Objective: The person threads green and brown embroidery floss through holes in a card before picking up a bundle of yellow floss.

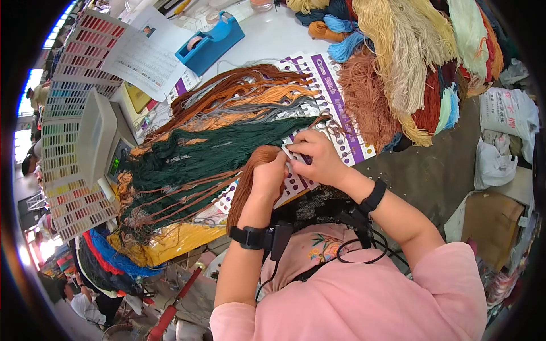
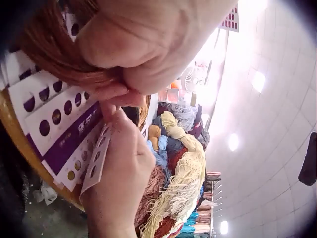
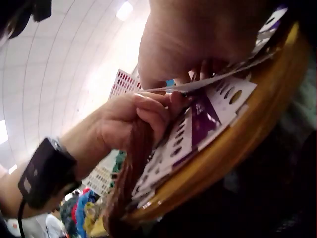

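We see the left hand [image 1: 269, 177] curled around a bunch of brown thread [image 1: 242, 196], which comes out below its fingers and hangs by the near edge of the table [image 3: 233, 151]. We see the right hand [image 1: 319, 156] pinching 1 white card with holes [image 2: 90, 184], and dark green thread [image 1: 193, 153] lies beyond the 2 hands.

Brown thread skein [image 1: 242, 193]: loose smooth strands, bunched in left hand [image 1: 270, 173], drooping by the tabletop's [image 1: 273, 42] near edge, person's side. White card [image 2: 97, 157]: narrow, row of punched holes, tilted, pinched in right hand [image 1: 321, 159], just beside skein.
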Demonstrator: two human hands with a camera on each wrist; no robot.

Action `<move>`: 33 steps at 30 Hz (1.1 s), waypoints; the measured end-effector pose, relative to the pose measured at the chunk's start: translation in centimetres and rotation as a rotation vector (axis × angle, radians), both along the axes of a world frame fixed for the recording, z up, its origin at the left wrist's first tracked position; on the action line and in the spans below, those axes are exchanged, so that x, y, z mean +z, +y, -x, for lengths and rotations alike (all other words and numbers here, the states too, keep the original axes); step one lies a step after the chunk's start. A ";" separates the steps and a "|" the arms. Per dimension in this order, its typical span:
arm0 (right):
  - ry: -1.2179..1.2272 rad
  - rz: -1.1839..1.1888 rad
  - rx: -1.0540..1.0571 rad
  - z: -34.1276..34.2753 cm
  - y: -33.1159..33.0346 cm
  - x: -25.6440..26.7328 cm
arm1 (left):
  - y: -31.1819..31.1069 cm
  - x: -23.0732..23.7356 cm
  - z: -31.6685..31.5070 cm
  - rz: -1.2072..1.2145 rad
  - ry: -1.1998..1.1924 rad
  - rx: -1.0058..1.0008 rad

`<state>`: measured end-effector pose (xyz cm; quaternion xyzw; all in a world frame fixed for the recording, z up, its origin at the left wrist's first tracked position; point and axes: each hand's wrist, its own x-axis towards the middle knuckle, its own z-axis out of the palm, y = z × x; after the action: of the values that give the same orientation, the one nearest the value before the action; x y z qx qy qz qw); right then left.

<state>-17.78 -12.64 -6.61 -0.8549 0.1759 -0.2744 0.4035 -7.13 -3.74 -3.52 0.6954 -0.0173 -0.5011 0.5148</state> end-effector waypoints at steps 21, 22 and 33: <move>0.342 0.206 -0.138 -1.4 1.2 1.8 | 7.3 6.4 -10.3 0.096 0.114 0.092; 0.378 0.211 -0.146 -1.6 1.3 2.0 | 10.3 6.1 -13.8 0.353 0.426 0.158; 0.239 0.130 -0.156 -1.4 1.4 1.7 | 14.9 9.6 -9.9 0.193 0.040 0.328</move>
<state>-16.40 -11.23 -4.89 -0.8894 0.2706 -0.2122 0.3010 2.81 11.17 6.03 0.6262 0.0587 -0.4204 0.6540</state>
